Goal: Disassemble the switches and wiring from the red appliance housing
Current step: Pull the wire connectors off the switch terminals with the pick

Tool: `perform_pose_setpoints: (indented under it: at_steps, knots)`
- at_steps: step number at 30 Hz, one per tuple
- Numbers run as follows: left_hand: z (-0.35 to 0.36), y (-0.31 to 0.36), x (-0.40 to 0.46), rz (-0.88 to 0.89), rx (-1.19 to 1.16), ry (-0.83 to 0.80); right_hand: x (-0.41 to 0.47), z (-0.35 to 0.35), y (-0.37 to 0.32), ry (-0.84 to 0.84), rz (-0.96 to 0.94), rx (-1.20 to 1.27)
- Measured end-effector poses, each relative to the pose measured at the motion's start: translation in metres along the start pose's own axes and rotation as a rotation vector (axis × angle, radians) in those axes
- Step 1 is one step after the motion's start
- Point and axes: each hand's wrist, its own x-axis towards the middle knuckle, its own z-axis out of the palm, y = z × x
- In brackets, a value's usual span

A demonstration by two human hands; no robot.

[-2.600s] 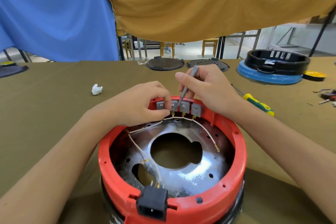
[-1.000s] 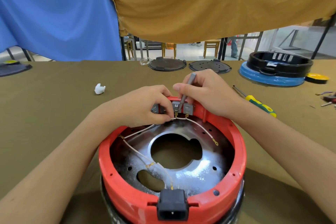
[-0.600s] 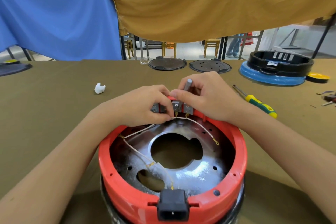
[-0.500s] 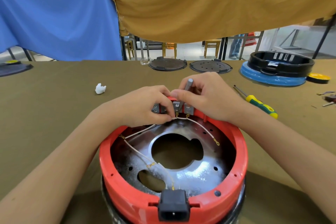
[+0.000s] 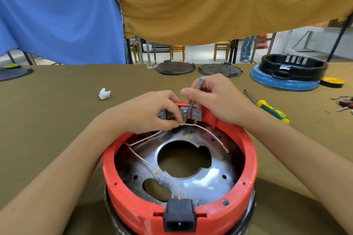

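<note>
Nearest the body: black plastic power socket [image 5: 180,215] clipped into the glossy red housing [image 5: 248,158], a round ring on the olive desk [image 5: 57,110]. Inside, a shiny metal plate [image 5: 210,179] crossed by thin white wires [image 5: 145,160]. At the far rim, small grey boxy switches [image 5: 196,114] in a row running left to right. Left hand [image 5: 145,114] pinching the wire at the middle switch's terminal; right hand [image 5: 215,99] gripping a slim grey tool [image 5: 195,95], tip angled down between switches. Beyond, a yellow-green screwdriver [image 5: 271,109].

Glossy red plastic housing [image 5: 250,160], matt tablecloth [image 5: 57,112]
</note>
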Motion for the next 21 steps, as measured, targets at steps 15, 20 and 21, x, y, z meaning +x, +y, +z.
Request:
perform_pose_setpoints:
  at_steps: [15,20,21]
  knots:
    - [0.0002,-0.0018,-0.0001,0.013,-0.018,-0.002,-0.0026,0.0,-0.0021,-0.021,-0.045,-0.042]
    - [-0.0004,-0.0013,0.0,-0.001,-0.022,-0.008,-0.0006,-0.0001,-0.0012,0.004,-0.004,-0.015]
    - [-0.0007,-0.0012,-0.0001,0.0,-0.025,-0.007,-0.0006,-0.0002,-0.0011,0.006,0.002,-0.01]
